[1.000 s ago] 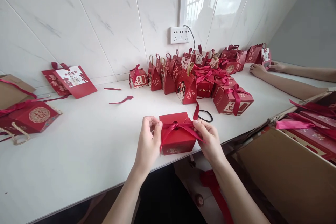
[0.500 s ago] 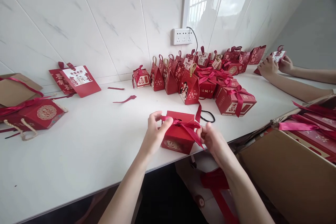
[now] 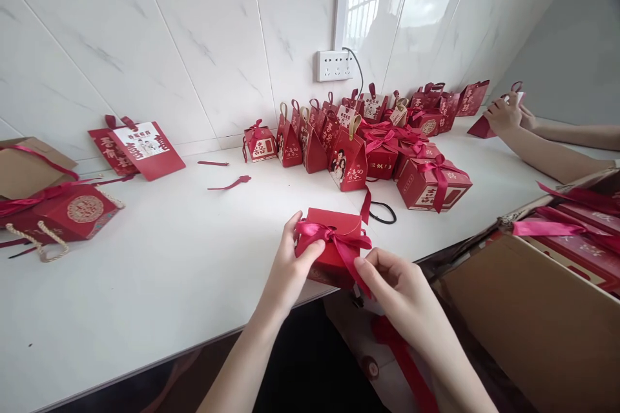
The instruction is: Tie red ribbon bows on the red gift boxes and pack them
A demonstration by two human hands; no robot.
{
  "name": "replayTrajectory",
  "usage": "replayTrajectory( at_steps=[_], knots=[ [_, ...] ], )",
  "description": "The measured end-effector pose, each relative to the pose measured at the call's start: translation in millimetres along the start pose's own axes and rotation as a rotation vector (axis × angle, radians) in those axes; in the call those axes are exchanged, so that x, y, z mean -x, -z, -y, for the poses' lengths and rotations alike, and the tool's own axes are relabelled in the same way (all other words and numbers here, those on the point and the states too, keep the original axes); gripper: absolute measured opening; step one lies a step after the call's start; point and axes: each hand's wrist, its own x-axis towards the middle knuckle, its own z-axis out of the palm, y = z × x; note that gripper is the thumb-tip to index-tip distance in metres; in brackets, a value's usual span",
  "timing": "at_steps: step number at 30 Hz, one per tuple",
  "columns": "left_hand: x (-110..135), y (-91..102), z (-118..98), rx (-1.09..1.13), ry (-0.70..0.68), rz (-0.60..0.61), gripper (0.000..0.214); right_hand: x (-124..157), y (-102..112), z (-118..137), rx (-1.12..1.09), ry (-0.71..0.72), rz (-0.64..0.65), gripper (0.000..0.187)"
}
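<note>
A red gift box [image 3: 336, 218] stands at the counter's front edge, tied on top with a glossy red ribbon [image 3: 343, 246] in a bow. My left hand [image 3: 287, 270] is closed around the box's left side, its thumb pressing beside the knot and its other fingers partly hidden behind the box. At the front right corner, my right hand [image 3: 400, 281] pinches the ribbon's hanging tail between thumb and forefinger. Behind the box lies a black cord loop [image 3: 382, 213].
Several finished red boxes [image 3: 433, 184] and handled triangular boxes [image 3: 349, 158] cluster toward the wall. Flat box sheets [image 3: 159, 164] lean at left, near a larger box [image 3: 82, 213]. A cardboard carton [image 3: 533, 310] stands at right; beyond it another person's hands [image 3: 506, 113] hold a small box.
My right hand has moved in from beside the ribbon and now pinches its tail. The box has tipped slightly toward me, and my left thumb has shifted down along the bow.
</note>
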Motion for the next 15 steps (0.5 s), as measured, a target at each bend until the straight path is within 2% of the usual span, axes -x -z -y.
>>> replayTrajectory(
  at_steps=[6,11,13,15],
  knots=[
    [6,-10.7,4,-0.06,-0.079,-0.091,0.049,16,-7,1,0.137,-0.032,-0.042,0.044],
    [5,-10.1,3,-0.044,-0.105,-0.057,0.046,27,-3,-2,0.187,0.01,0.083,0.04],
    [4,-9.4,3,-0.016,-0.094,-0.031,0.047,35,4,8,0.182,0.089,-0.007,0.038],
    [3,-9.3,4,0.013,-0.093,-0.019,0.047,45,10,25,0.138,0.226,-0.113,0.033]
  ],
)
